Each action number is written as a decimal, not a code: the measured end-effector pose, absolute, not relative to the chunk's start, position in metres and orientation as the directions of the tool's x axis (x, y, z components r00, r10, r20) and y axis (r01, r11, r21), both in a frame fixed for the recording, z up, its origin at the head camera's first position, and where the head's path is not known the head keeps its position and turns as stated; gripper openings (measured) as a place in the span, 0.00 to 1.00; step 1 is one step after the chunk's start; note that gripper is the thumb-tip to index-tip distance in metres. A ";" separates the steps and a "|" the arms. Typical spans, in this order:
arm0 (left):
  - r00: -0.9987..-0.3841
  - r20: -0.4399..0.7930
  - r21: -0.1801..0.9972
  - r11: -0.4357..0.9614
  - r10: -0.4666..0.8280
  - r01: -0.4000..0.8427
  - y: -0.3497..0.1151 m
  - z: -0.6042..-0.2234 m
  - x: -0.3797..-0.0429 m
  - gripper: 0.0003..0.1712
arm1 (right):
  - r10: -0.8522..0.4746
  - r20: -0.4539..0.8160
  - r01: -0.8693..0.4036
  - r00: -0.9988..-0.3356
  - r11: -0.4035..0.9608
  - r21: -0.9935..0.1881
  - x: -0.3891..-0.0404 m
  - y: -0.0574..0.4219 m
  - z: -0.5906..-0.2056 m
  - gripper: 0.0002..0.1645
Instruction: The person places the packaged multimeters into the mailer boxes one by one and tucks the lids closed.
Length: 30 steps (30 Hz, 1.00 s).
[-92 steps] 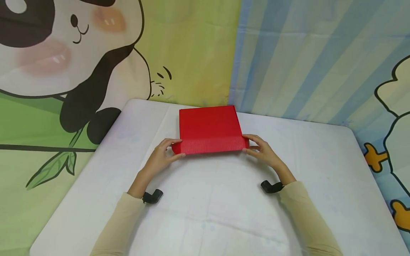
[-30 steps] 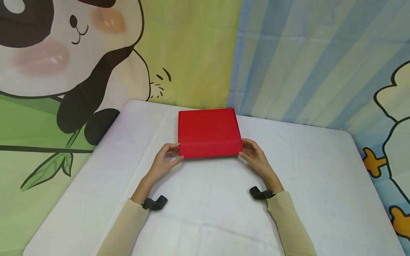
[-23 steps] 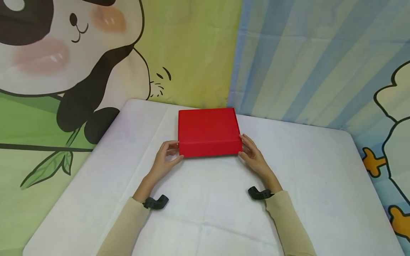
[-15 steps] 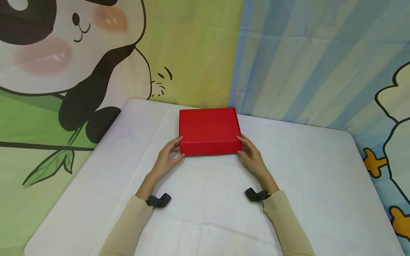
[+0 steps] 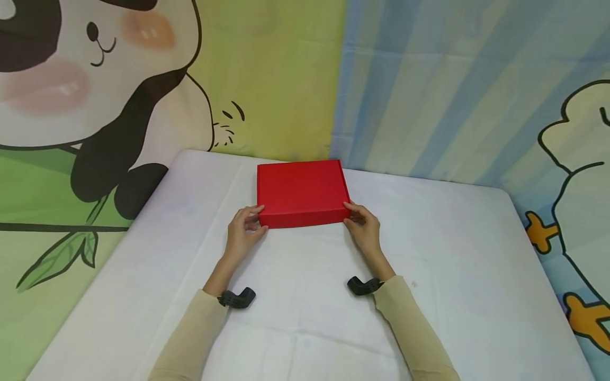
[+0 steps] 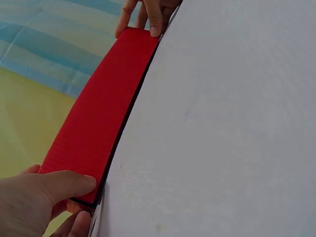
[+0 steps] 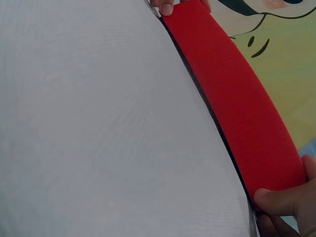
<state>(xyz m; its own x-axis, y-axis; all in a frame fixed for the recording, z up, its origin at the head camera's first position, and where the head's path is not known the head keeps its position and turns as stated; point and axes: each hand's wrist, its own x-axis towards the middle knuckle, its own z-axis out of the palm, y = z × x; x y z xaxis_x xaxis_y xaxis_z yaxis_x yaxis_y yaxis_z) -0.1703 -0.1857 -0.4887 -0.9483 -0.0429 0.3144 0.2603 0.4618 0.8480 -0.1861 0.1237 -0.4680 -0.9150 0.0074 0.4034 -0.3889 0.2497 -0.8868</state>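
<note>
A flat red cardboard box lies on the white-covered table near its back edge, lid down and front face upright. At its front left corner my left hand grips it, thumb on the front face and a finger over the top edge. My right hand grips the front right corner in much the same way. The left wrist view shows the left thumb flat against the red front of the box. In the right wrist view, the right thumb presses the lower end of that face.
The white table spreads out in front of the box and to both sides. Behind it hangs a printed curtain with a panda and blue stripes. A black wrist camera sits on the left wrist, another black camera on the right.
Three seconds ago the ribbed front flap with its side tabs stuck out; now it is folded in and the box front is smooth. Both hands have shifted onto the front corners.
</note>
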 end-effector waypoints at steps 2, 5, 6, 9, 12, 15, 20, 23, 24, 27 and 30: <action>-0.946 0.320 0.843 0.475 -0.061 0.254 -0.187 -0.489 -0.170 0.29 | 0.028 0.395 -0.376 -0.918 0.247 -0.893 -0.188 0.121 -0.468 0.23; -0.939 0.336 0.832 0.490 -0.076 0.259 -0.189 -0.489 -0.172 0.28 | 0.060 0.379 -0.356 -0.924 0.231 -0.905 -0.190 0.119 -0.467 0.22; -0.936 0.343 0.830 0.492 -0.075 0.265 -0.189 -0.490 -0.173 0.27 | 0.072 0.374 -0.350 -0.925 0.228 -0.909 -0.191 0.118 -0.467 0.21; -0.930 0.360 0.825 0.490 -0.070 0.282 -0.188 -0.491 -0.176 0.27 | 0.106 0.361 -0.331 -0.927 0.225 -0.916 -0.192 0.117 -0.467 0.21; -0.929 0.362 0.825 0.488 -0.070 0.285 -0.186 -0.493 -0.177 0.27 | 0.118 0.354 -0.319 -0.928 0.239 -0.917 -0.191 0.118 -0.468 0.20; -0.933 0.353 0.834 0.477 -0.073 0.278 -0.184 -0.495 -0.178 0.27 | 0.114 0.355 -0.319 -0.928 0.254 -0.913 -0.190 0.120 -0.471 0.21; -0.940 0.331 0.850 0.460 -0.083 0.259 -0.177 -0.500 -0.185 0.28 | 0.096 0.376 -0.342 -0.922 0.257 -0.904 -0.193 0.126 -0.475 0.22; -0.945 0.315 0.853 0.462 -0.086 0.242 -0.174 -0.499 -0.192 0.28 | 0.076 0.385 -0.358 -0.920 0.233 -0.904 -0.198 0.128 -0.477 0.22; -0.949 0.305 0.854 0.465 -0.082 0.234 -0.174 -0.498 -0.194 0.28 | 0.067 0.383 -0.360 -0.921 0.221 -0.906 -0.200 0.128 -0.478 0.22; -0.967 0.250 0.863 0.464 -0.047 0.201 -0.176 -0.492 -0.201 0.27 | 0.015 0.356 -0.347 -0.935 0.185 -0.920 -0.207 0.131 -0.478 0.22; -0.986 0.166 0.857 0.494 0.000 0.144 -0.181 -0.479 -0.207 0.28 | -0.094 0.279 -0.291 -0.956 0.159 -0.943 -0.216 0.137 -0.474 0.24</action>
<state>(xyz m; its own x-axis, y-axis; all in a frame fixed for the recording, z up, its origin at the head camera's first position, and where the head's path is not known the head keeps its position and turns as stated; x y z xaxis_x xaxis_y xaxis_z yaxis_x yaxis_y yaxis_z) -0.2066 -0.1813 -0.4787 -0.9862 -0.0001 0.1658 0.1440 0.4940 0.8575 -0.2163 0.1369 -0.4742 -0.9556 -0.0944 0.2791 -0.2912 0.1586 -0.9434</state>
